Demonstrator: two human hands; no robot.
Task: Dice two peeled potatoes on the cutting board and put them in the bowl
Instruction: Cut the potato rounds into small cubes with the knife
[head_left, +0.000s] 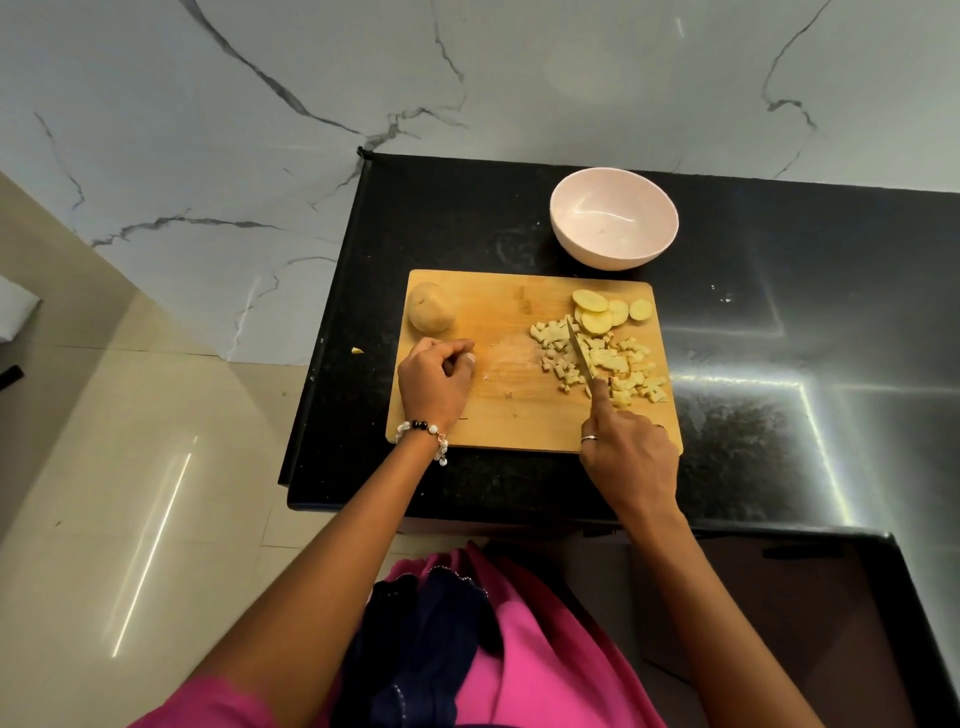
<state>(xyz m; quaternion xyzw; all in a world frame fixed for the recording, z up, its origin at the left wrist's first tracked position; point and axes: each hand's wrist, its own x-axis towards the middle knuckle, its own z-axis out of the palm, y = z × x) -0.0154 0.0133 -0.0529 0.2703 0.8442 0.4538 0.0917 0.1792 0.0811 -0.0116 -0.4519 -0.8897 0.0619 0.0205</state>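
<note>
Head view: my right hand (631, 457) grips the knife (581, 353) over the diced potato (608, 364) at centre right, my left hand (435, 382) loosely curled, holding nothing.

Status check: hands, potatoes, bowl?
Right hand grips knife, blade in diced potato. Left hand loosely curled, holding nothing, on cutting board. Slices and whole potato uncut. Bowl empty; path clear.

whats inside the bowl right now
Nothing that shows: the bowl looks empty, its pale inside bare but for faint specks. The diced potato and slices lie on the board.
</note>
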